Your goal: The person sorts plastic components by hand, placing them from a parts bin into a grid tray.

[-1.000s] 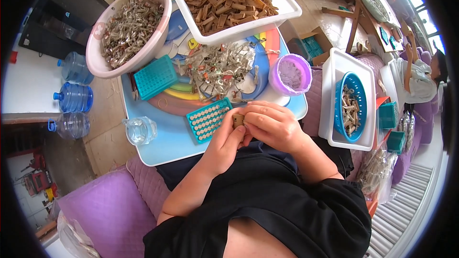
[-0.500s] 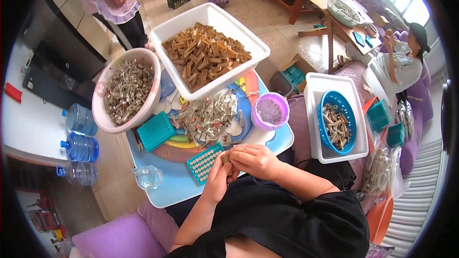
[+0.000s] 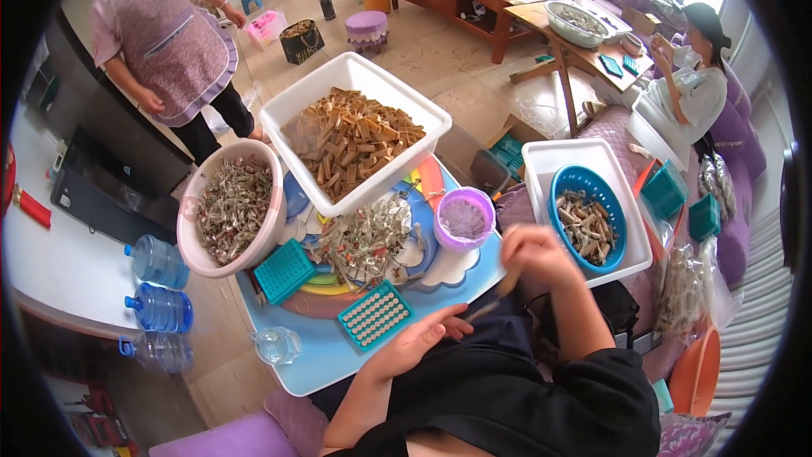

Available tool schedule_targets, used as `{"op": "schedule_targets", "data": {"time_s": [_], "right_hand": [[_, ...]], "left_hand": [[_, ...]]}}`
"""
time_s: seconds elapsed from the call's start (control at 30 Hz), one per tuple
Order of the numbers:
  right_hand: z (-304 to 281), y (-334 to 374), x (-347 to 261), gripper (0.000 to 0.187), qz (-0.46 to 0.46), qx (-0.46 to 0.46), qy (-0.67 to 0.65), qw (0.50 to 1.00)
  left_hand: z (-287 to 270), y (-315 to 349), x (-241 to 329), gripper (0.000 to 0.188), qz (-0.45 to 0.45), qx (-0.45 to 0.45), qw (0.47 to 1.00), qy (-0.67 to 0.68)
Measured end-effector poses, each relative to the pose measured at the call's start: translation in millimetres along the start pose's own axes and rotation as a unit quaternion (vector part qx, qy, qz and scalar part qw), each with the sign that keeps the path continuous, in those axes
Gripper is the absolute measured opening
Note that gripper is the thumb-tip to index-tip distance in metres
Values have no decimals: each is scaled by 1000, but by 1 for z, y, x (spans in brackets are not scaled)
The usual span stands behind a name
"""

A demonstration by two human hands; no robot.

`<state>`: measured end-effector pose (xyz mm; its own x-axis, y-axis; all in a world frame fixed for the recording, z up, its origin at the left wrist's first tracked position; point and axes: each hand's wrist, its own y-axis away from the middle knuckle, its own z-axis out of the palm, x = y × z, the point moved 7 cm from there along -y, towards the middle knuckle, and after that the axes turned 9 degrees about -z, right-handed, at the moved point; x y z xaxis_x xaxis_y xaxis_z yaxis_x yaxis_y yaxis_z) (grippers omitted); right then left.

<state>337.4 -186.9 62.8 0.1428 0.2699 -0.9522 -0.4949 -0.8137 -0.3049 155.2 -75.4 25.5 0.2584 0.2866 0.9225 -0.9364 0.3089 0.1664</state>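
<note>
My left hand (image 3: 416, 344) lies low over the front of the blue table, its fingers stretched out. A thin, blurred pale strip (image 3: 484, 311) shows just beyond its fingertips; I cannot tell whether they touch it. My right hand (image 3: 534, 252) is raised toward the blue basket, smeared by motion, its fingers closed around a small brownish piece too blurred to name. Beside my left hand sits a teal tray (image 3: 408, 308) with rows of round pale pieces. Behind it spreads a heap of silvery metal-and-wire parts (image 3: 365, 241). A purple tub (image 3: 463, 218) with whitish contents stands near my right hand.
On the table's far side are a white bin (image 3: 279, 110) of brown pieces and a pink basin (image 3: 190, 228) of metal parts. A teal rack (image 3: 283, 271) and a glass jar (image 3: 277, 345) stand left. Right, a blue basket (image 3: 622, 237) sits in a white tray. Other people are nearby.
My hands were together over a small brown piece; now they are apart, the right one up and to the right. The view has shifted, showing more of the standing person in an apron.
</note>
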Motion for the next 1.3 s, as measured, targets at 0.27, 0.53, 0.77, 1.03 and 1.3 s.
{"op": "schedule_targets", "data": {"time_s": [0.27, 0.53, 0.77, 1.03, 1.3], "right_hand": [[-242, 117, 28, 25, -52, 543, 51, 837], [-235, 121, 59, 15, 254, 312, 636, 658], [-180, 60, 19, 12, 68, 349, 632, 688], [-88, -13, 16, 9, -56, 272, 524, 805], [-48, -45, 48, 9, -54, 196, 479, 854]], "left_hand": [[-24, 35, -36, 42, -54, 90, 994, 24], [-57, 146, -10, 18, 88, 474, 875, -44], [-83, 292, 2, 19, 172, 800, 532, -219], [-156, 333, -73, 30, 215, 834, 508, -21], [-197, 310, -104, 31, 214, 798, 563, 26]]}}
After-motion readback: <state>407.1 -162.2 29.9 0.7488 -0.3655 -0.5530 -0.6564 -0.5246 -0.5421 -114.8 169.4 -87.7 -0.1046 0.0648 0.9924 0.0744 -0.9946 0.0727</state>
